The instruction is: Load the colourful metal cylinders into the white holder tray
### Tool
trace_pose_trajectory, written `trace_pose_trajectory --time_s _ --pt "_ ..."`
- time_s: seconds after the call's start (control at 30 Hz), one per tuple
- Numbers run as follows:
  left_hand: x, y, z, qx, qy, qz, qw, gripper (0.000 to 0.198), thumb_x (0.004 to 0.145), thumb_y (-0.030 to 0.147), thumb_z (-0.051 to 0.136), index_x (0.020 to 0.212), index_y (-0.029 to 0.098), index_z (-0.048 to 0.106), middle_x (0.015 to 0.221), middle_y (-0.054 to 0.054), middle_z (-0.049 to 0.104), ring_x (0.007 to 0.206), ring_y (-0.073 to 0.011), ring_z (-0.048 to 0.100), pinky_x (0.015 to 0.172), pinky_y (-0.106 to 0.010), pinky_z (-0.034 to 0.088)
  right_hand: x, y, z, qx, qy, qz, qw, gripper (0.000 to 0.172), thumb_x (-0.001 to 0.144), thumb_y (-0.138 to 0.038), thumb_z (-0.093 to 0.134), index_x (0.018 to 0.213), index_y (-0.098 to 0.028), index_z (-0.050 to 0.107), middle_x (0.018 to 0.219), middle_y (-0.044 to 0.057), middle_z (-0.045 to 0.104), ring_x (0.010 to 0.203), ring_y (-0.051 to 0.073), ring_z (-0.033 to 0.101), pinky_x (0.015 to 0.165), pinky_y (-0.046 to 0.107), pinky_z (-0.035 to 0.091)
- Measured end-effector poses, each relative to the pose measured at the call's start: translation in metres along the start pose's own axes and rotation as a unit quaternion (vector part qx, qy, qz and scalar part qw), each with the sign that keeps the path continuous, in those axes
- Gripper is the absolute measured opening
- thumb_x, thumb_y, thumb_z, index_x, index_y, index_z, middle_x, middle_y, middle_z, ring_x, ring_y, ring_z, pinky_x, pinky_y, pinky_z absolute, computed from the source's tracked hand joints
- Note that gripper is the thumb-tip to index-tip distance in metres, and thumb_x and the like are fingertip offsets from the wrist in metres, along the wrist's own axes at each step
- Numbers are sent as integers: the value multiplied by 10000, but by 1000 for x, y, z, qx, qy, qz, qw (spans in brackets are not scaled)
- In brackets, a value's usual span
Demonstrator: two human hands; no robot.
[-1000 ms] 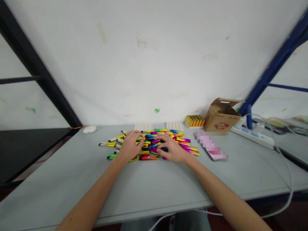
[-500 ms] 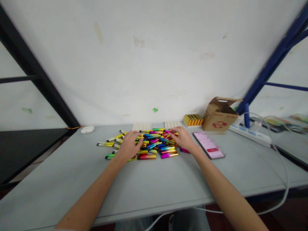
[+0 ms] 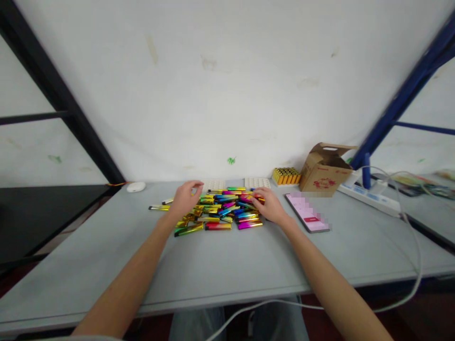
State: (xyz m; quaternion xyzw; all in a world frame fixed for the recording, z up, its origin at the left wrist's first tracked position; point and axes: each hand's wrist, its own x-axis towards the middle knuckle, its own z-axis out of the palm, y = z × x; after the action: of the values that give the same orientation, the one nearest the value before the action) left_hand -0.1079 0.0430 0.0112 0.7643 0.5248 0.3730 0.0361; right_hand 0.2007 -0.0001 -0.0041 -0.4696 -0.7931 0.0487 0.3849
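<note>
A heap of shiny multicoloured lighters (image 3: 227, 208) lies on the grey table. At its left side is my left hand (image 3: 184, 201), fingers bent and thumb held apart, just above the lighters, with nothing visible in it. My right hand (image 3: 270, 203) rests at the heap's right edge, thumb and fingers apart, touching the lighters there; its fingertips partly cover them. In front lie a red and yellow lighter (image 3: 218, 227) and a magenta one (image 3: 250, 225). One yellow lighter (image 3: 159, 207) sticks out at the far left.
Two white trays with holes, one at left (image 3: 215, 185) and one at right (image 3: 257, 182), lie by the wall. Beside them stand a block of upright yellow lighters (image 3: 286, 176) and an open cardboard box (image 3: 322, 175). A phone (image 3: 307, 213), power strip (image 3: 371, 200) and white earbud case (image 3: 136, 187) are also here.
My left hand has moved up and left off the heap, and lighters on the left have been pushed closer together. The right hand has shifted slightly at the right edge.
</note>
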Motion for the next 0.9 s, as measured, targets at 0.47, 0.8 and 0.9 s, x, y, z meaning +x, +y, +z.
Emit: trace_pose_trajectory --time_s 0.47,0.8,0.9 --pt "59 -39 4 119 -187 -3 975 145 622 264 582 618 245 725 768 -30 748 826 -249 676 828 -325 500 2 17 6 16 69 46 996 237 916 -307 497 836 -180 681 929 99 687 936 234 597 884 387 450" --pt "56 -45 11 158 -183 7 970 149 668 290 558 672 220 690 866 -75 733 895 -251 655 872 -331 475 3 10 7 23 75 43 996 255 927 -330 491 872 -179 690 975 105 681 977 234 589 914 388 450" --pt "53 -49 12 164 -164 -1 973 188 720 320 526 712 209 677 878 -90 725 892 -255 651 865 -344 481 3 9 7 24 73 47 996 215 912 -282 506 862 -175 685 982 101 680 976 228 589 912 379 450"
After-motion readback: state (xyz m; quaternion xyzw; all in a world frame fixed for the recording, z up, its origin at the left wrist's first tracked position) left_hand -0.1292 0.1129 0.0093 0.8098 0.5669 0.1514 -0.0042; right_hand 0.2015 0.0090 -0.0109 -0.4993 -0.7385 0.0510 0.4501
